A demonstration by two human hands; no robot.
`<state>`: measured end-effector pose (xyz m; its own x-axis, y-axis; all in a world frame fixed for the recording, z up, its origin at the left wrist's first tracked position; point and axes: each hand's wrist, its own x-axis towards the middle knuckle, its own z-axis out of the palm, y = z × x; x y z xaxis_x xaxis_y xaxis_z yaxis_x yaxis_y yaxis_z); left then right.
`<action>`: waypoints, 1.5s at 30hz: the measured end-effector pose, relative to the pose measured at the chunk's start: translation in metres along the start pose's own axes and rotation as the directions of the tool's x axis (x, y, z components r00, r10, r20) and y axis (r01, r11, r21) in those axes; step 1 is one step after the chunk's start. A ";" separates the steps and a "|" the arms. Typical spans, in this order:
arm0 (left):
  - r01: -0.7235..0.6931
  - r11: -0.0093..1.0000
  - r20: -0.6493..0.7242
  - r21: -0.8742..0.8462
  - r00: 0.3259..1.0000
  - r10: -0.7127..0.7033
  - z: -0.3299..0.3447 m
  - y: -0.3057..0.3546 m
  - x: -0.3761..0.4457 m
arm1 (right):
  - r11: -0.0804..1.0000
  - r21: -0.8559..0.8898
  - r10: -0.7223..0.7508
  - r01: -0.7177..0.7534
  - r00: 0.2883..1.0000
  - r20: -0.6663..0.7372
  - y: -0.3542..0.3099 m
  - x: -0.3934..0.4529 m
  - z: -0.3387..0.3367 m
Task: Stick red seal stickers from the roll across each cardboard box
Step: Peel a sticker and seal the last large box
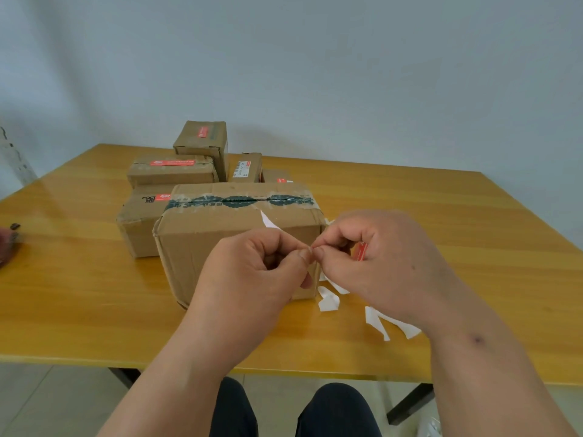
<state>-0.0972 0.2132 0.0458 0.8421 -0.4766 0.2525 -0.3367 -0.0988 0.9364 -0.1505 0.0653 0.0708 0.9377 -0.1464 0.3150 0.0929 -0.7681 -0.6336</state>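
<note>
Left hand point(252, 266) and right hand point(366, 253) meet fingertip to fingertip, each pinching one end of a red seal sticker point(359, 251). Most of the sticker is hidden inside the curled right fingers. The opposed pinch probably serves to split the sticker from its backing. Just behind both hands stands the large cardboard box point(220, 231); its top bears dark printed tape and no red seal, so it is likely the next target. Beyond it, five smaller boxes point(172, 171) already carry red seals. Below and right of the right hand, white backing scraps point(328, 302) lie on the wooden table point(441, 216). No roll can be identified.
</note>
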 end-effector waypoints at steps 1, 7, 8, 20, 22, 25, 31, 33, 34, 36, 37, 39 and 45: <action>-0.005 1.000 -0.002 0.012 1.000 0.005 0.001 0.000 0.000 | 1.000 -0.006 0.002 -0.002 1.000 -0.004 0.001 0.001 0.001; 0.012 1.000 0.029 0.003 1.000 -0.012 0.003 -0.002 -0.002 | 0.995 0.066 0.070 -0.068 0.997 -0.022 0.010 0.000 0.002; 0.026 0.999 0.039 0.019 0.999 -0.027 0.003 -0.003 -0.002 | 0.993 0.068 0.098 -0.094 0.994 -0.050 0.013 0.001 0.001; 0.267 0.916 0.127 0.299 0.940 -0.316 0.020 -0.031 0.007 | 0.928 -0.021 0.319 -0.372 0.823 -0.470 0.051 0.004 -0.023; 0.321 0.895 0.127 0.311 0.919 -0.374 0.024 -0.036 0.009 | 0.919 -0.015 0.326 -0.395 0.780 -0.534 0.056 0.004 -0.027; 0.389 0.867 0.128 0.312 0.887 -0.444 0.032 -0.042 0.012 | 0.909 -0.010 0.335 -0.417 0.744 -0.578 0.060 0.003 -0.031; 0.377 0.897 0.175 0.232 0.891 -0.420 0.060 -0.044 0.023 | 0.927 0.035 0.347 -0.373 0.817 -0.460 0.056 0.002 -0.026; 0.353 0.912 0.176 0.211 0.904 -0.390 0.070 -0.041 0.029 | 0.931 0.066 0.350 -0.359 0.827 -0.440 0.056 0.002 -0.025; 0.348 0.918 0.165 0.189 0.911 -0.379 0.074 -0.039 0.031 | 0.932 0.075 0.351 -0.355 0.829 -0.435 0.056 0.002 -0.025; 0.325 0.936 0.145 0.134 0.928 -0.343 0.080 -0.035 0.036 | 0.932 0.082 0.353 -0.353 0.833 -0.426 0.057 0.003 -0.026; 0.306 0.946 0.135 0.112 0.938 -0.319 0.082 -0.033 0.038 | 0.932 0.083 0.353 -0.353 0.835 -0.422 0.057 0.003 -0.026; 0.271 0.958 0.126 0.092 0.951 -0.281 0.086 -0.031 0.041 | 0.932 0.083 0.353 -0.352 0.837 -0.419 0.058 0.003 -0.027; 0.264 0.960 0.154 0.093 0.949 -0.276 0.090 -0.025 0.054 | 0.934 0.077 0.349 -0.349 0.845 -0.406 0.060 0.006 -0.028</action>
<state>-0.0814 0.1119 0.0142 0.8268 -0.5597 -0.0560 -0.1405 -0.3020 0.9429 -0.1486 0.0009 0.0542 0.6888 -0.6448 0.3313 -0.2146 -0.6179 -0.7564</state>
